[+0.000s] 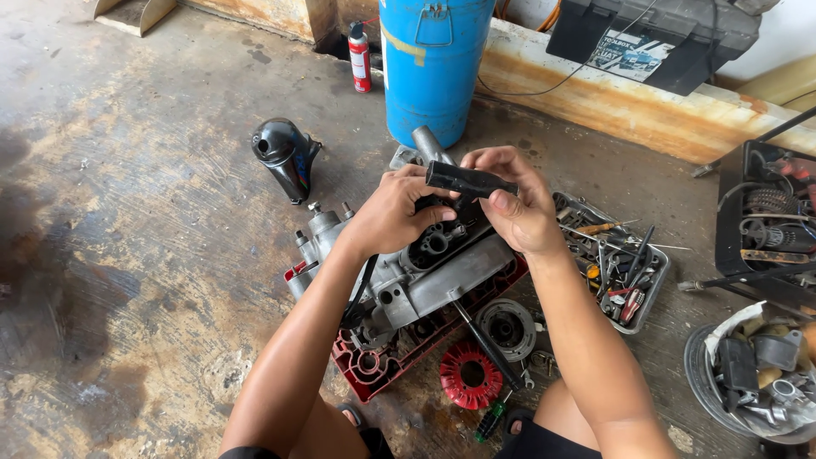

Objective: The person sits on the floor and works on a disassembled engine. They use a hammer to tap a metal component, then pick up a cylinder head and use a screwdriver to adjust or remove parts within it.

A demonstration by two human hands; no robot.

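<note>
A stained concrete floor [127, 255] is seen, bounded by a rusty ledge [629, 102] at the back. One grey engine [416, 272] is laid on one red tray [382, 357] on the floor. One black tool handle [467, 179] is held just above the engine, clasped by the closed right hand [518, 212]; its near end is touched by the curled left hand [395, 212]. One blue drum [433, 59], one spray can [360, 56], one black cover [285, 155], one red ring [470, 375] and one tool tray [614, 259] are counted nearby.
</note>
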